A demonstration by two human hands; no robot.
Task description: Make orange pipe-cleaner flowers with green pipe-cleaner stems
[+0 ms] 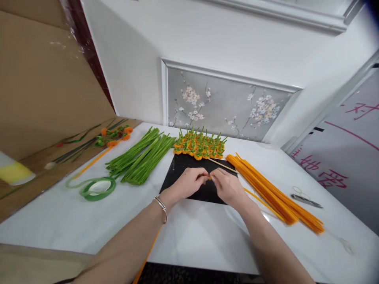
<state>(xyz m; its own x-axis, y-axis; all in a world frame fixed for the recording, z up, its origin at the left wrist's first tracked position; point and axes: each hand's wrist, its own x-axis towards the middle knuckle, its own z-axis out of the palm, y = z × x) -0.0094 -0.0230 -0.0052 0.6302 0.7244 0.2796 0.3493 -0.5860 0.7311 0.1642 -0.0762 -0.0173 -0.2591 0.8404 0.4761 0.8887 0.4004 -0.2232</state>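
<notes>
Over the black mat (171, 179), my left hand (191, 181) and my right hand (226, 184) meet fingertip to fingertip, both pinching a small bit of orange pipe cleaner (210, 178). An orange length (149, 252) passes beneath my left forearm to the table's front edge; its link to the pinched bit is hidden. Just behind the mat stand several small orange flowers with green stems (199, 146). A thin wooden stick (222, 164) lies at the mat's back right. Orange pipe cleaners (266, 193) are bundled to the right, green ones (151, 157) to the left.
Green tape (112, 189) lies at the left of the white table (183, 236). Scissors (306, 200) rest at the right. Finished-looking orange flowers (111, 142) lie on cardboard at the back left, near a yellow and white cup (16, 171). A wall stands behind.
</notes>
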